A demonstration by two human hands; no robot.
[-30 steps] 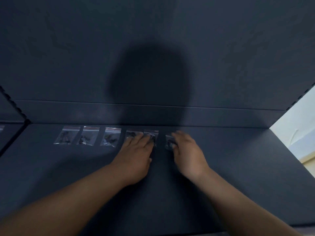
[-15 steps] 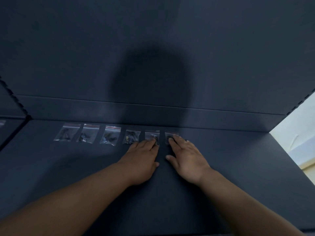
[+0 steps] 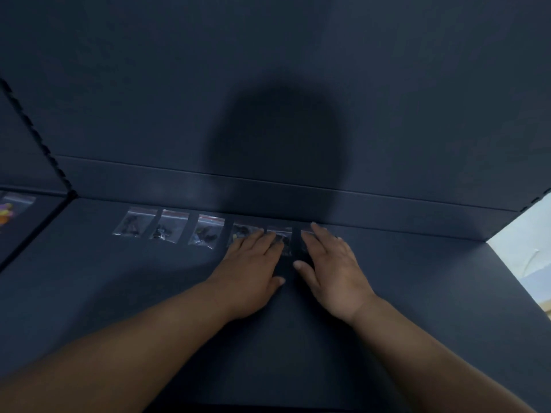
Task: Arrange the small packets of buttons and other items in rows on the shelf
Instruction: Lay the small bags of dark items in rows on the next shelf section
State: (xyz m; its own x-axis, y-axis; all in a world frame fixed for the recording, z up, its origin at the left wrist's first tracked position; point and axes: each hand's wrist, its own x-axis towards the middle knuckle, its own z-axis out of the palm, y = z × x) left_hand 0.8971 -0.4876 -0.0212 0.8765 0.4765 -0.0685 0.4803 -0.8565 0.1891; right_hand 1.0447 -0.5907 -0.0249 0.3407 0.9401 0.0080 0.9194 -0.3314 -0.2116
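Dark shelf: row of packets runs left-right along far edge. Both hands flat, fingers straight. Left hand presses fourth packet and fifth packet; right hand covers end packet. Row likely extends rightward; right hand nearer.

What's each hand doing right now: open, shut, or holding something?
Left hand: open, fingers flat across the fourth packet and fifth packet.
Right hand: open, fingers flat on the sixth packet, at the row's right end.
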